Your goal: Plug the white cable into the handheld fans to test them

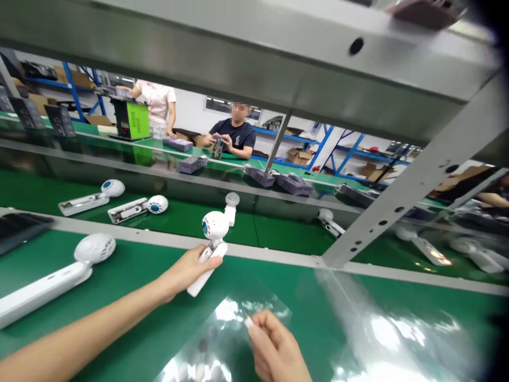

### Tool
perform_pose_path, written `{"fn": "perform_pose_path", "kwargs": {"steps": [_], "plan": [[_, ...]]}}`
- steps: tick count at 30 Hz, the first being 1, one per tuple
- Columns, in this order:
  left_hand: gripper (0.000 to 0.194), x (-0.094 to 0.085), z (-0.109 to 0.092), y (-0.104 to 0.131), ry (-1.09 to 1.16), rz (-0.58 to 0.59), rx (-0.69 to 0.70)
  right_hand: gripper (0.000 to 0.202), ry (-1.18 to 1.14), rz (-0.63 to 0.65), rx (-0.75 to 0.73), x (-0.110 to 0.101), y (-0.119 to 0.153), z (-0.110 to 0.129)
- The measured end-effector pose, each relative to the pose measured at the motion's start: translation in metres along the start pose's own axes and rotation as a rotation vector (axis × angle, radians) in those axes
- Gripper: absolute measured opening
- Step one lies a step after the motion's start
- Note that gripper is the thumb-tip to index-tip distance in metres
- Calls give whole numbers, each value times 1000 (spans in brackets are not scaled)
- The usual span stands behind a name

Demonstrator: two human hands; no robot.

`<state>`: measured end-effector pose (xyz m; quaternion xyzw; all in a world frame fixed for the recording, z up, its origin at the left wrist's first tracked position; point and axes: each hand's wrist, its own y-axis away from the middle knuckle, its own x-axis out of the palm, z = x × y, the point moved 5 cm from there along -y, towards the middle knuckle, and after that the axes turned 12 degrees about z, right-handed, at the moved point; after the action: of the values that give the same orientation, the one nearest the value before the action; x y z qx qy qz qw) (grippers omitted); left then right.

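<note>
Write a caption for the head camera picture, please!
Left hand grips a white handheld fan; right hand pinches a clear plastic bag.

White fan (51, 276) at lower left: handle end cut by frame's left edge. Right hand (274, 347) cut at bottom edge, wrist not seen. Left hand (186, 270) covers mid-handle of handheld fan (212, 236). Fans (427, 246) at right blurred by glare. Frame's right edge & upper right corner dark, vignetted.
</note>
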<state>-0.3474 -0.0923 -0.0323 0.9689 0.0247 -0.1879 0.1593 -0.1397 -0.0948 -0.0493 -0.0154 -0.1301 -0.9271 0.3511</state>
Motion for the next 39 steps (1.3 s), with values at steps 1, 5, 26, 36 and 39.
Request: {"fn": "perform_pose_path", "kwargs": {"steps": [1,5,26,36,39], "plan": [[48,10,5,16,79,47,-8,43,17,12,-24,11,-5,3],[49,33,18,60,380,143,-34,27,170,-20,-71,41,-13,15],[48,38,2,94,574,258,-85,20,271,169,149,60,-2,26],[40,47,5,90,365,277,-33,20,214,282,206,52,-5,18],[40,47,7,89,351,271,-25,20,169,287,206,51,-7,15]]}}
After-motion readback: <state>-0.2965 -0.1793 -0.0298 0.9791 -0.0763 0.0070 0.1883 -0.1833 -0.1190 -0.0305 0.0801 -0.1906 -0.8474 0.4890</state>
